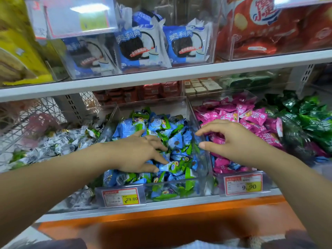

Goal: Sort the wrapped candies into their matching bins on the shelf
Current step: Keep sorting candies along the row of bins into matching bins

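Here, crinkly blue wrappers (179, 141), clear plastic bin (161, 108)

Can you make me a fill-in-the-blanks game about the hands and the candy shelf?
1. The left hand touches candies in the middle bin, wrapped in green and ____.
2. The right hand hovers over other candies, which are coloured ____.
3. The price tag on the middle bin reads ____.

Missing words: blue; pink; 29.80
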`<state>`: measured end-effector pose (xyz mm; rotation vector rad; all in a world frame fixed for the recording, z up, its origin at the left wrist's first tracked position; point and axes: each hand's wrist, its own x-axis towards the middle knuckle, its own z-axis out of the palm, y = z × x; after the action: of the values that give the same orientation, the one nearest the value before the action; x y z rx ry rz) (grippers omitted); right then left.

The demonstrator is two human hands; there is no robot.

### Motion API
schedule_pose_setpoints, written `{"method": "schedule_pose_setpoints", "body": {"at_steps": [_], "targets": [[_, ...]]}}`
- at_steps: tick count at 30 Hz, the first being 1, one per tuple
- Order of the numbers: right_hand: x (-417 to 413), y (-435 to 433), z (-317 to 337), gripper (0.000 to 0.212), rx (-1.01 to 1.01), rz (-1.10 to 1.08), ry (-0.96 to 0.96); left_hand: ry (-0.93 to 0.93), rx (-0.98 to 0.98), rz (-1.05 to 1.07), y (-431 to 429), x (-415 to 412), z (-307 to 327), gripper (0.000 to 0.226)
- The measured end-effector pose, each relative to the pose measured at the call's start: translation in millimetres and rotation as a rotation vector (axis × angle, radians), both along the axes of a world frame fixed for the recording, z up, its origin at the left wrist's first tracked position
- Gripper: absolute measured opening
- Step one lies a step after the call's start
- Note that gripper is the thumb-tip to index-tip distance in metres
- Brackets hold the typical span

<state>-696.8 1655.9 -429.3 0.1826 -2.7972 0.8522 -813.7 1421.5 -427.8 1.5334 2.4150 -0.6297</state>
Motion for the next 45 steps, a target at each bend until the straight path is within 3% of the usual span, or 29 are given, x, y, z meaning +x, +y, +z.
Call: {"method": "schedule_pose_setpoints", "body": {"at_steps": [9, 14, 18, 23, 26, 30, 38, 42, 45], "targets": [[0.2, -1.9, 0.7, 0.027, -0.008, -0.009, -0.017, -0.043, -0.088, 0.047, -22.7, 14.8, 4.7, 0.043], [-0.8, -1.4, 0.8, 0.026, -0.011, -0.012, -0.012, -0.151, 0.08, 0.173, -6.4, 12.7, 11.0, 0.031], [-0.5, -1.4, 0.5, 0.025, -0.009, -0.01, -0.015, 0.024, 0.222, 0.252, 25.3, 14.1, -5.1, 0.035], [0.9, -0.6, -0.7, 0.027, 0.004, -0.004, -0.021, 0.242, -0.037, 0.254, 46.2, 11.0, -14.9, 0.05], [1.0, -0.8, -0.3, 0.029, 0.01, -0.003, -0.027, 0.245, -0.033, 0.277, 45.3, 6.0, -13.7, 0.044], [1.7, -1.8, 0.9, 0.03, 0.019, -0.009, -0.026, 0.134, 0.242, 0.331, 35.6, 5.6, -11.9, 0.04], [-4.7, -12.4, -6.7, 0.02, 0.049, -0.12, 0.085, -0.136, 1.029, 0.417, -12.2, 32.6, 5.7, 0.023], [-12.2, -28.7, -11.7, 0.02, 0.07, -0.191, 0.15, 0.017, 1.291, 0.589, -63.6, 29.3, 10.8, 0.025], [-16.5, -40.5, -14.1, 0.021, 0.123, -0.227, 0.14, 0.2, 1.314, 0.756, -104.4, 14.8, 7.9, 0.026]]}}
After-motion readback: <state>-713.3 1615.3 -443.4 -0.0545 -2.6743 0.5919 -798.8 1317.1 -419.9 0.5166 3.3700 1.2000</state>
